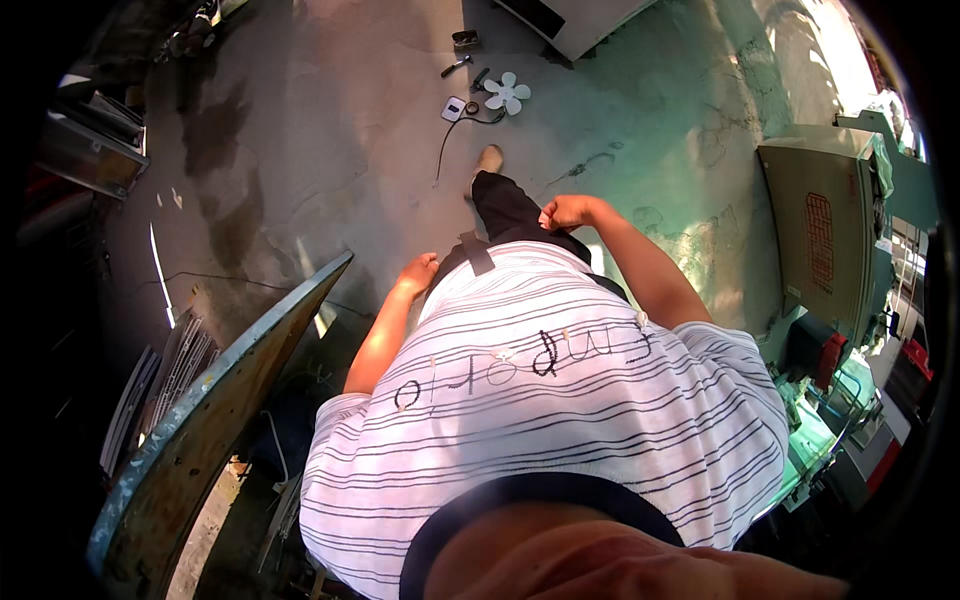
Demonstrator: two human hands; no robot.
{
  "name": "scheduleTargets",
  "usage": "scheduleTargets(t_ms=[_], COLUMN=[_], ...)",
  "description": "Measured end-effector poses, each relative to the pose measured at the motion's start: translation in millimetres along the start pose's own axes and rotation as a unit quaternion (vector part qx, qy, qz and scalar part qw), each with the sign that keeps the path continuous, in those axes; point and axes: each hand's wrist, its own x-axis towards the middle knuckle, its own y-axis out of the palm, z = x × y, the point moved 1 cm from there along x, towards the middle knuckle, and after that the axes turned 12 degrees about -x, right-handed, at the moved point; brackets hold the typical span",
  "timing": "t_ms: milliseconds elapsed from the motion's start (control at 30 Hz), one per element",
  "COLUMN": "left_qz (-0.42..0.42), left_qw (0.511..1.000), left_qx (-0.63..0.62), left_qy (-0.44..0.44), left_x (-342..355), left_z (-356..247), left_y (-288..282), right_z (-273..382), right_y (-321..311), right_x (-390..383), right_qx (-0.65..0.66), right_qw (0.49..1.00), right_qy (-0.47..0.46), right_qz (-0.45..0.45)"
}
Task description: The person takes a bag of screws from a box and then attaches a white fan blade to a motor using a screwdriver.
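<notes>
Got the left hand [418,272] with fingers half-curled beside the black trousers [512,207], around the hip below the striped shirt [540,300], and the right hand [568,212] curled in against the thigh. Too small to tell about any pinch on the cloth, tbh. Also seeing a white five-bladed fan impeller [507,93] on the floor [350,130], past the tan shoe [489,160].

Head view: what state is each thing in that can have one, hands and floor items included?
Left hand, partly curled; whether it grips anything is unclear.
Right hand, fingers curled in, no object visible.
White fan blade, lying on the floor, uncaged.
Dark cord, uncoiled, trailing across the floor.
Dark-handled tool, lying down.
</notes>
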Motion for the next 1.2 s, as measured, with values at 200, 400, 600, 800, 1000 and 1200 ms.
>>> scheduleTargets(t_ms=[200, 400, 600, 800, 1000, 1200], left_qz=[0.010, -0.004, 0.437, 0.578, 0.735, 0.655], left_qw=[0.961, 0.888, 0.882, 0.727, 0.463, 0.374], left_qx=[0.275, 0.419, 0.174, 0.331, 0.442, 0.620], left_qy=[0.036, 0.187, -0.029, -0.165, -0.226, -0.216], left_x=[121, 188, 248, 335, 428, 474], left_z=[-101, -239, -334, -449, -417, -443], left_y=[-117, -230, -334, -440, -479, -420], right_z=[49, 111, 144, 233, 358, 407], right_y=[-55, -111, -132, -128, -91, -84], right_x=[31, 29, 77, 159, 195, 289], right_qx=[0.036, 0.086, 0.044, 0.269, 0.509, 0.562], right_qw=[0.987, 0.977, 0.936, 0.910, 0.853, 0.802], right_qy=[-0.146, -0.142, -0.054, 0.014, -0.017, -0.174], right_qz=[-0.051, -0.136, -0.346, -0.316, -0.110, 0.107])
